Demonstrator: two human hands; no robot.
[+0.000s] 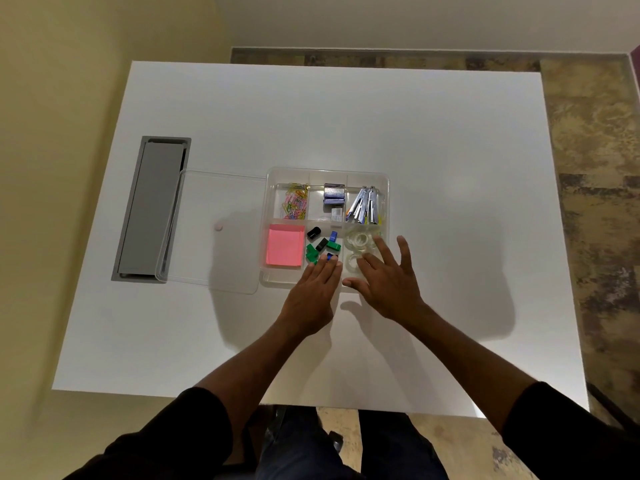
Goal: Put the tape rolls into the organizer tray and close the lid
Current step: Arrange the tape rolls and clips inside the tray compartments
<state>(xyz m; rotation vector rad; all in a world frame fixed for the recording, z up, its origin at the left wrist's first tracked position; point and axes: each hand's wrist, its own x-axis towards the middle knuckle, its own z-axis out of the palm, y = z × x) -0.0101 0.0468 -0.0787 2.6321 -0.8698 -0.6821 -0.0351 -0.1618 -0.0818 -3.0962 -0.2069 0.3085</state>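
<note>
Tape rolls (360,244) already sitting in tray (385,202)'s near-right compartment, both hands (313,292) (389,282) spread flat, grip on nothing, lid (214,233) lying off left on bench (450,150), closing left.

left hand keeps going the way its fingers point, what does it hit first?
Probably the binder clips in the tray's near middle compartment; the left hand's fingertips already sit at that edge. Height above them is unclear.
</note>
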